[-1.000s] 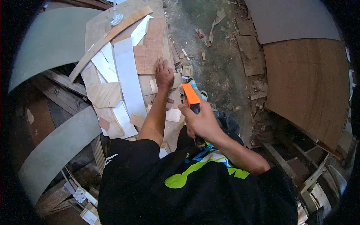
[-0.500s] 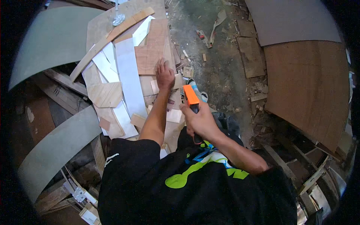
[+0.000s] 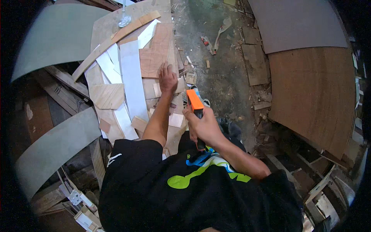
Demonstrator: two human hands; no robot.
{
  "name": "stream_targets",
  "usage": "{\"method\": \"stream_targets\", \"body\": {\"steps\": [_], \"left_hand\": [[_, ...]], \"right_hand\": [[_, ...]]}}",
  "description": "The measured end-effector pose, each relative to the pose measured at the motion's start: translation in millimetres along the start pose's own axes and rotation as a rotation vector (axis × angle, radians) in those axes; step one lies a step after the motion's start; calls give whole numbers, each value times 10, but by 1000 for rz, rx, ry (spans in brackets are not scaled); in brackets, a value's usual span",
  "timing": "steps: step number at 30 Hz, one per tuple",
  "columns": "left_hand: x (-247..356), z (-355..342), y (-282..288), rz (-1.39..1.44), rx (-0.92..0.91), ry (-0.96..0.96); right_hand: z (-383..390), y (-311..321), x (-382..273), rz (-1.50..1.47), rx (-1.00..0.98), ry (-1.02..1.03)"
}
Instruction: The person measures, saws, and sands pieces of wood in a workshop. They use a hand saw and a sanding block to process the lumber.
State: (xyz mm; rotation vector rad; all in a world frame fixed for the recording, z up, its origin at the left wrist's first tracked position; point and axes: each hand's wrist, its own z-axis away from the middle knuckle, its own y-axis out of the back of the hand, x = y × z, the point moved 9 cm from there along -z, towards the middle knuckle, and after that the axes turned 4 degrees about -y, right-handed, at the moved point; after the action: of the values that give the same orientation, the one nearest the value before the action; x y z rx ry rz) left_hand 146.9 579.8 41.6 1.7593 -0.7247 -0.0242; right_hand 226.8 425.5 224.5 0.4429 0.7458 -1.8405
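Note:
My left hand [image 3: 168, 79] lies with fingers stretched out over the near edge of a reddish-brown plywood board [image 3: 156, 54] and holds nothing. My right hand [image 3: 205, 125] is wrapped round the black grip of an orange-and-black handheld tool [image 3: 195, 100]; its exact kind does not show. The tool is held off the worktop's right edge, in front of my body. Left of the plywood board lies a long white board [image 3: 132, 77]. A small pale wood piece [image 3: 157, 90] lies just below my left hand, and another [image 3: 176, 120] lies nearer to me beside my left forearm.
A curved wood strip [image 3: 116, 38] crosses the far part of the worktop [image 3: 106, 29]. A pale cut plywood piece [image 3: 107, 96] lies on the left. Scraps litter the floor [image 3: 220, 77]. Large brown and grey sheets [image 3: 313, 92] stand on the right; grey-green curved panels [image 3: 58, 34] flank the left.
The view has shifted slightly. My left hand stays at the plywood board's near edge, and my right hand still grips the tool in almost the same place.

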Motion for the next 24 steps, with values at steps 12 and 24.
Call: {"method": "stream_targets", "body": {"steps": [12,24], "left_hand": [[-23,-14,-7,-21,-10,16],[-26,-34,-16,2,-17,48]], "right_hand": [[5,-9,62,9,27,13],[-68,-37,90,43,22,64]]}}
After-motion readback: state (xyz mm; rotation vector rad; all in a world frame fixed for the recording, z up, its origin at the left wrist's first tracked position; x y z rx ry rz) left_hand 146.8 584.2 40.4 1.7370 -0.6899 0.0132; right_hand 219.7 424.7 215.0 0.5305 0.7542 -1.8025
